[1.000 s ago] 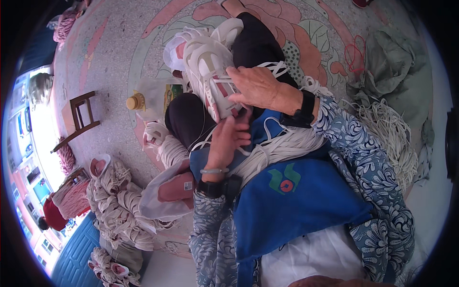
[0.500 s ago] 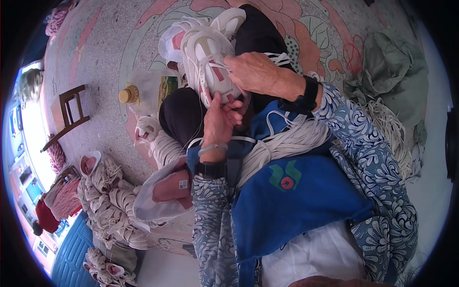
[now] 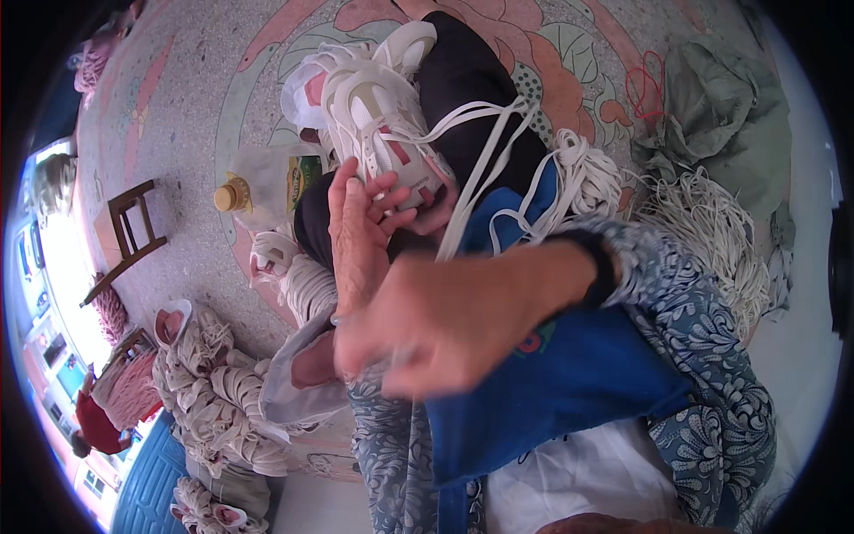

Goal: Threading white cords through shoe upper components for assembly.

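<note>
A white sneaker with pink lining (image 3: 369, 116) rests on my black-clad knee (image 3: 467, 80). My left hand (image 3: 356, 236) grips the sneaker at its near end, fingers spread against its side. A white lace (image 3: 476, 169) runs taut from the sneaker's eyelets down toward my right hand (image 3: 458, 325). That hand is blurred, close to the camera and closed in a fist on the lace's end. A blue apron (image 3: 578, 392) covers my lap below both hands.
A heap of white laces (image 3: 712, 236) lies on the right beside a green sack (image 3: 729, 107). Left of my knee stand a yellow-capped bottle (image 3: 233, 194) and a small wooden chair (image 3: 129, 227). Several laced white sneakers (image 3: 213, 400) are piled at lower left.
My right hand left the sneaker's lacing and swung down and toward the camera, drawing the lace taut. The left hand rose to grip the sneaker's near end.
</note>
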